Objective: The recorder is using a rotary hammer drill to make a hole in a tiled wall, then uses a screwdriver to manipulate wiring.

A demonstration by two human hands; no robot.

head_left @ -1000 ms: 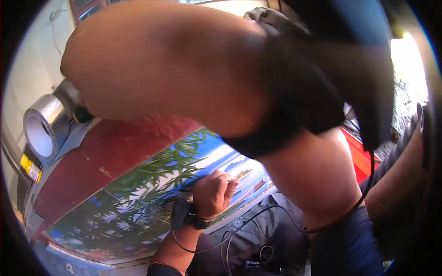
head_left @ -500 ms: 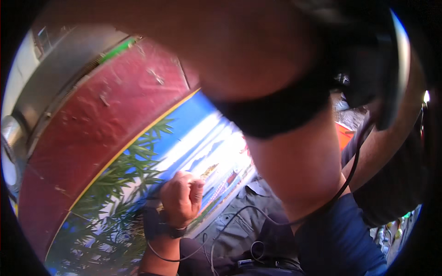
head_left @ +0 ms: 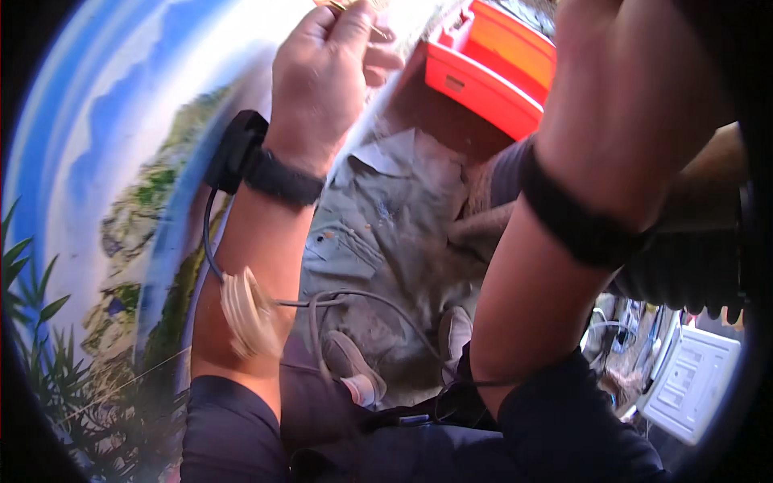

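Observation:
My left hand (head_left: pixel 318 88) is raised at the top of the view, its thumb and finger pinched on a thin gold-tan piece (head_left: pixel 354 5) that is cut off by the upper edge. A pale tan coil (head_left: pixel 248 315) with a ridged, blurred edge is against my left forearm; whether it hangs or rests there I cannot tell. My right hand (head_left: pixel 628 105) is high at the right, smeared by motion, with its fingers out of view. Beside my left arm spreads a surface printed with a landscape (head_left: pixel 153 209) of sky, rocks and leaves.
A red-orange crate (head_left: pixel 483 92) stands at the upper middle. Crumpled grey cloth (head_left: pixel 378 209) lies on the ground by my shoes (head_left: pixel 350 362). Dark cables (head_left: pixel 374 296) loop from my wrist straps across my lap. A white panel (head_left: pixel 692 382) sits at the lower right.
The view has swung to the right, bringing in the crate, shoes and tan coil. My left hand has moved up from above the printed surface. My right arm no longer crosses the top middle.

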